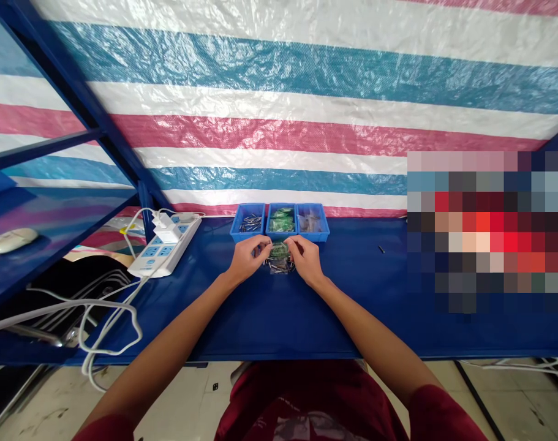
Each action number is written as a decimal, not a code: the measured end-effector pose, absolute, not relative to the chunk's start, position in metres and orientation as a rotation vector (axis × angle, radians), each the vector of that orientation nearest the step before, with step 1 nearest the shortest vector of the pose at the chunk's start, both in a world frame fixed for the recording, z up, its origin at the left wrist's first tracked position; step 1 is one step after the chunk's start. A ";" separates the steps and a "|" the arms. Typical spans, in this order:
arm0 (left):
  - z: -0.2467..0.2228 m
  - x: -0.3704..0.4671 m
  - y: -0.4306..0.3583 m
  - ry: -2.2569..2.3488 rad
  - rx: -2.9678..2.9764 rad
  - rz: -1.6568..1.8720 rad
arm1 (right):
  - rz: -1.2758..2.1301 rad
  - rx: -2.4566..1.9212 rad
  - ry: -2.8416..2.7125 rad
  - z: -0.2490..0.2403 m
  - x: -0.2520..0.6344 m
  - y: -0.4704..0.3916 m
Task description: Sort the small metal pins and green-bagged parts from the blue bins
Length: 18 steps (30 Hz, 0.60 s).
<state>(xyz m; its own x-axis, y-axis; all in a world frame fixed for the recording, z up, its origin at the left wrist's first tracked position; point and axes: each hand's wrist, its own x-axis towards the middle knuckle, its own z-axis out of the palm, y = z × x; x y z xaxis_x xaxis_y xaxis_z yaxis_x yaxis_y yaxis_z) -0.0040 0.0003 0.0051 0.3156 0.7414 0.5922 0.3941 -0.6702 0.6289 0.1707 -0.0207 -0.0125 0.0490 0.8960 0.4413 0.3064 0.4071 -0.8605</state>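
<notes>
Between my two hands, just in front of the blue bins, is a small clear plastic bag (279, 251) with green on it. My left hand (250, 257) is closed in a pinch at the bag's left upper edge. On the opposite edge, the thumb and fingers of my right hand (306, 257) are pinched too. Dark, thin screw-like pieces (274, 267) show at and below the bag; whether they lie inside or under it I cannot tell. Behind stand a left bin (247, 236) with metal screws, a middle bin (281, 236) with green bags and a right bin (313, 237) with clear bags.
A white power strip (163, 251) with a plugged-in adapter and loose white cables (108, 312) occupies the left of the blue table (279, 331). One small dark screw (381, 249) lies to the right. Striped sheeting (279, 135) hangs behind. The far right is blurred out.
</notes>
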 end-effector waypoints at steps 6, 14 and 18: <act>0.006 -0.015 0.017 1.320 2.385 1.691 | 0.601 -1.113 -1.524 -0.013 0.171 -0.020; 0.002 -0.020 0.039 1.446 2.566 1.299 | 0.507 -1.163 -1.586 -0.011 0.173 -0.020; 0.001 -0.025 0.033 1.181 2.751 0.924 | 0.404 -1.254 -1.626 -0.015 0.176 -0.014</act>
